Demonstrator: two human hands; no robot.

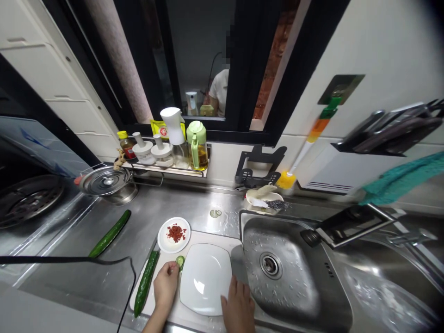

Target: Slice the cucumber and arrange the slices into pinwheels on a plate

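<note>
My left hand [165, 286] pinches a small round cucumber piece [180, 261] at the left edge of a white square plate [206, 277]. The plate lies on a white cutting board [194, 240] by the sink. My right hand [238, 306] rests at the plate's right front corner, fingers stretched forward and touching its rim. A whole cucumber [146, 282] lies along the board's left side, just left of my left hand. A small round plate with red bits [174, 234] sits behind it.
A second cucumber [110, 233] lies on the steel counter to the left, near a lidded steel pot [107, 182]. A wet sink [280, 268] lies right of the board. Condiment bottles [173, 143] line the back. A black cable [69, 261] crosses the counter's front left.
</note>
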